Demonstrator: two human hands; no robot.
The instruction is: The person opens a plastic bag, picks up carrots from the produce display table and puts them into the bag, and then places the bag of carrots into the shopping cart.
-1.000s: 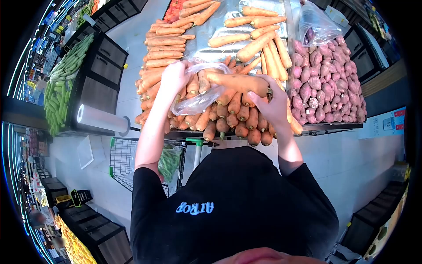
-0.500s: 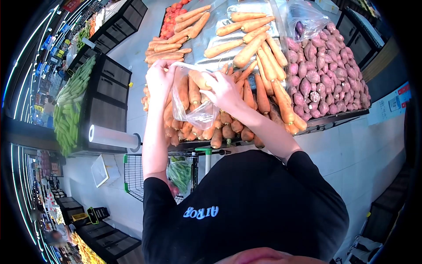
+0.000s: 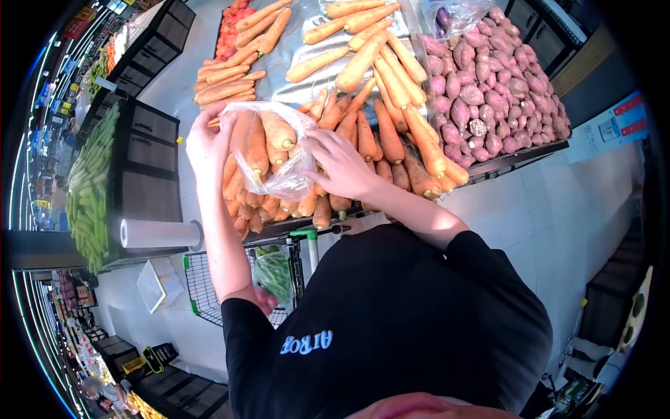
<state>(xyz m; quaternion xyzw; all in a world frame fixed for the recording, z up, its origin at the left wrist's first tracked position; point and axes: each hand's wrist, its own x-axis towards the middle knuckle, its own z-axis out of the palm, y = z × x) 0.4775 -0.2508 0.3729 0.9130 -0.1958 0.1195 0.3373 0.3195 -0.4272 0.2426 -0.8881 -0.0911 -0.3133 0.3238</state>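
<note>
My left hand [image 3: 206, 142] pinches the rim of a clear plastic bag [image 3: 273, 152] and holds it up over the front of a carrot display [image 3: 380, 105]. The bag holds a few carrots [image 3: 259, 143]. My right hand [image 3: 340, 164] grips the bag's other side, fingers closed on the plastic near its opening. Loose carrots are heaped under and behind both hands.
Purple sweet potatoes [image 3: 488, 91] fill the bin to the right, a bagged lot [image 3: 450, 15] at its back. A shopping cart [image 3: 234, 283] with a bag of green vegetables [image 3: 273, 272] stands below the display. A plastic bag roll [image 3: 157, 234] and cucumbers [image 3: 91, 188] are at left.
A second ago my right hand carried a carrot to the bag; it dropped it in. Both hands now hold the bag, lower and more to the left.
</note>
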